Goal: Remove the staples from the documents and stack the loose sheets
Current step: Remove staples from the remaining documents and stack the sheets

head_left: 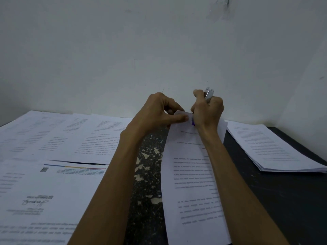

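A printed document (pixel 192 175) lies lengthwise between my forearms, its far end lifted off the table. My left hand (pixel 159 112) pinches that far corner between thumb and fingers. My right hand (pixel 208 110) is closed around a metal staple remover (pixel 209 93), whose silver end sticks up above the fist; its lower tip meets the pinched corner, where a small purple part shows. The staple itself is hidden by my fingers.
A neat stack of sheets (pixel 272 147) lies at the right on the dark, chipped table (pixel 146 174). Several other printed documents (pixel 58 138) cover the left half of the table. A white wall (pixel 159 50) rises just behind.
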